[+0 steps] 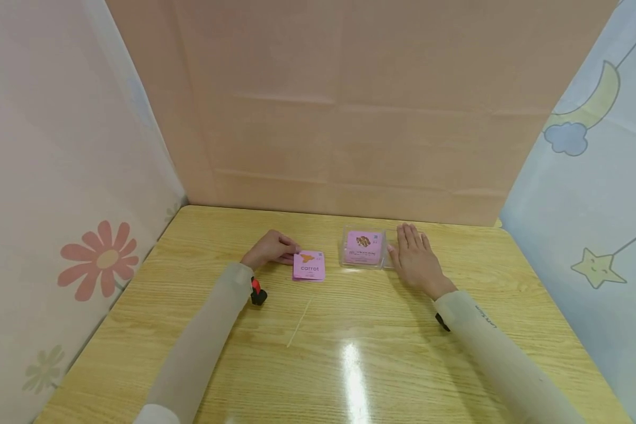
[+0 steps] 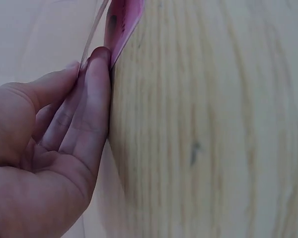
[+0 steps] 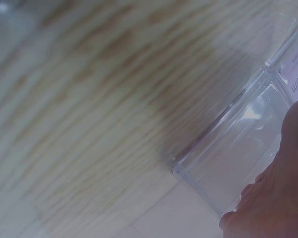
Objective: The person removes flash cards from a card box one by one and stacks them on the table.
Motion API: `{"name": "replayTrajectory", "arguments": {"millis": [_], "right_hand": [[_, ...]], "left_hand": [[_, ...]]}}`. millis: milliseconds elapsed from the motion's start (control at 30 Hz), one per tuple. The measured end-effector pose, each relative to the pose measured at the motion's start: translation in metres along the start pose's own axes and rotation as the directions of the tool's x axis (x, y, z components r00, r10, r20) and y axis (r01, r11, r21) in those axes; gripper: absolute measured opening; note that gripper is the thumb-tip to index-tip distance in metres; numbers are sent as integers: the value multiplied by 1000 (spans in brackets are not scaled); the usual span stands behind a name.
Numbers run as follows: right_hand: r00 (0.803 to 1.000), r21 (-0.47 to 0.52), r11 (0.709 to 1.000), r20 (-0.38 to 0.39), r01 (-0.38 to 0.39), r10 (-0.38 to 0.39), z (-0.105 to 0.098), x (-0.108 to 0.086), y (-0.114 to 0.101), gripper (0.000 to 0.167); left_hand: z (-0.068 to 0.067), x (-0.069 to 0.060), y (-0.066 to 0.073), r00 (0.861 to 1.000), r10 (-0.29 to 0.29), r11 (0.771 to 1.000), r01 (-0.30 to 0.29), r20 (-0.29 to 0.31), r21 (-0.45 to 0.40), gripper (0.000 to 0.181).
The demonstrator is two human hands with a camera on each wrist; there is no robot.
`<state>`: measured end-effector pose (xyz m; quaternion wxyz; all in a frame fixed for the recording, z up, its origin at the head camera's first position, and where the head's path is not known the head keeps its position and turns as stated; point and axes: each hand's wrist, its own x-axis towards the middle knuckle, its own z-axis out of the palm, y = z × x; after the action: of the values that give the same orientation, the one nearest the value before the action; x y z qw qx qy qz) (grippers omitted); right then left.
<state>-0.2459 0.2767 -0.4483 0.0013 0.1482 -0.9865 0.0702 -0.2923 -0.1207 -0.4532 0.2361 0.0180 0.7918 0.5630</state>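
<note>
Wide lane in front, tight gap at the cards

The roomiest way through is the near stretch of wooden tabletop (image 1: pixel 307 365), fenced by the left forearm (image 1: pixel 201 335) and right forearm (image 1: pixel 500 347). Farther up, a small gap parts the pink carrot cards (image 1: pixel 308 269) from the clear plastic case (image 1: pixel 363 267); a hand could just about slip in. The left hand (image 1: pixel 272 248) blocks the cards' left edge, while the right hand (image 1: pixel 417 262) lies across the transparent lid (image 3: pixel 228 134), obstructing that side. Behind them, a shallow strip of table runs before the brown backdrop (image 1: pixel 339 153).
</note>
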Motion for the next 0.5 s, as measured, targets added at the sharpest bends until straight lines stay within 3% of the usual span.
{"name": "replayTrajectory", "arguments": {"millis": [300, 500], "right_hand": [[1000, -13, 1000, 14, -1, 1, 0, 1, 2, 73], [1000, -19, 1000, 18, -3, 3, 1, 1, 3, 73]], "left_hand": [[5, -2, 8, 998, 40, 986, -32, -43, 164, 21], [8, -2, 10, 992, 90, 951, -60, -87, 302, 19]]}}
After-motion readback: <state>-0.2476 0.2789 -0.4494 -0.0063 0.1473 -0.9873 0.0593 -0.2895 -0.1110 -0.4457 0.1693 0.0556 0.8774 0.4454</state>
